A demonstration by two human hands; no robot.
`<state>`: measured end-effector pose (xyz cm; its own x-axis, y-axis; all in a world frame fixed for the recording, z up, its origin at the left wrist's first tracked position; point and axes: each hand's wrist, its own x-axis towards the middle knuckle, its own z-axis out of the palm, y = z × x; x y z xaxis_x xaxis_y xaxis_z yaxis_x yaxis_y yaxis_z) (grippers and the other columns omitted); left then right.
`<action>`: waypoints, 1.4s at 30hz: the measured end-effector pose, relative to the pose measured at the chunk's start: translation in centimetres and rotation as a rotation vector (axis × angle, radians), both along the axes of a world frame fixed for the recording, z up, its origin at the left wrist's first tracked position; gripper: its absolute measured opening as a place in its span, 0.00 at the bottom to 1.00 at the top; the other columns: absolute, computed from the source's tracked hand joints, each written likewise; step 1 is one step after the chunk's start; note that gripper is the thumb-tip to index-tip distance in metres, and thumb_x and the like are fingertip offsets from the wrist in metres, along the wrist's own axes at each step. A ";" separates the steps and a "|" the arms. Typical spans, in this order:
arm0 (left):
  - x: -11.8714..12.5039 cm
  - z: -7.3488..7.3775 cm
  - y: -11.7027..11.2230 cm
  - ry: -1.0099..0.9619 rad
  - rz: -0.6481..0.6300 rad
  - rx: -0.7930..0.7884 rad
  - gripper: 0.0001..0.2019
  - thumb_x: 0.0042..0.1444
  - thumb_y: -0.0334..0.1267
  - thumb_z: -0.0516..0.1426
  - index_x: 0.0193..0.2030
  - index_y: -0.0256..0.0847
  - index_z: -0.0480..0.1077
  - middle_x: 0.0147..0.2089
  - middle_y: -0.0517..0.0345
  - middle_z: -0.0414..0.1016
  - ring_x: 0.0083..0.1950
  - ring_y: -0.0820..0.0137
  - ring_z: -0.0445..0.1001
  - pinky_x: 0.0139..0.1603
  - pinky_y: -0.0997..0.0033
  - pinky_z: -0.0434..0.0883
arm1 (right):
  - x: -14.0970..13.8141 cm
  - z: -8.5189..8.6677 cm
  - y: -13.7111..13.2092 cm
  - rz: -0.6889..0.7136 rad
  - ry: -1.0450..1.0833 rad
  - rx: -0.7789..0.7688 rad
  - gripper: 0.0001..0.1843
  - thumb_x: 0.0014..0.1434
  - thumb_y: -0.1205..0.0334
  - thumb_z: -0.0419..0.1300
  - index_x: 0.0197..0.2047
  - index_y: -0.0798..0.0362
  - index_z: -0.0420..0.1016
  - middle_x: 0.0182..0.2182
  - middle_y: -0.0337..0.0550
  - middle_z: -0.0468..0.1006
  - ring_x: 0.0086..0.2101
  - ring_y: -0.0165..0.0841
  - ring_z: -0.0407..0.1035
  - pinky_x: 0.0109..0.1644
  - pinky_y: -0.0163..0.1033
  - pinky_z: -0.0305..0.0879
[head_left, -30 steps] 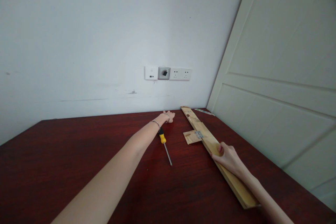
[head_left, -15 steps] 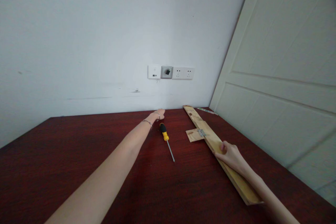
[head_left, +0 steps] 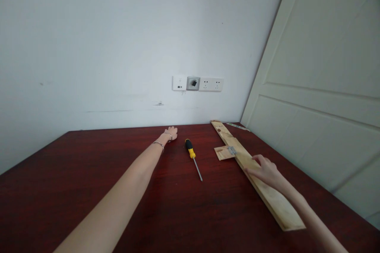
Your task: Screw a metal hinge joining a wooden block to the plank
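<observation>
My left hand (head_left: 171, 132), with two thin bracelets at the wrist, rests near the table's back edge. Its fingers are slightly spread and nothing shows in them. To its right lies a screwdriver (head_left: 191, 153) with a black and yellow handle, its metal tip towards me. My right hand (head_left: 266, 172) is over the long wooden plank (head_left: 247, 159), thumb and fingers apart; whether it touches the wood I cannot tell. A metal hinge (head_left: 232, 150) joins the plank's left side to a small wooden piece (head_left: 223, 153).
The dark red table (head_left: 175, 209) meets a white wall (head_left: 124, 47) carrying a row of sockets (head_left: 211, 84). A white panelled door (head_left: 320, 67) borders the right side. A thin patterned strip (head_left: 238, 126) lies in the back right corner.
My left hand has moved left, away from the screwdriver, and its fingers have spread. My right hand has loosened from the plank, its fingers now apart. The view has shifted slightly.
</observation>
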<state>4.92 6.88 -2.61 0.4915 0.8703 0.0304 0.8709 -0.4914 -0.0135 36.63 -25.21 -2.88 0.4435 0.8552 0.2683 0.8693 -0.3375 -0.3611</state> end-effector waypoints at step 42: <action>-2.8 -3.2 -1.5 -0.099 0.191 -0.112 0.27 0.66 0.44 0.36 0.69 0.38 0.48 0.73 0.46 0.41 0.73 0.55 0.42 0.68 0.48 0.47 | -9.3 4.4 21.5 0.161 -0.091 -0.311 0.17 0.63 0.55 0.57 0.52 0.55 0.69 0.48 0.47 0.73 0.44 0.35 0.71 0.47 0.46 0.70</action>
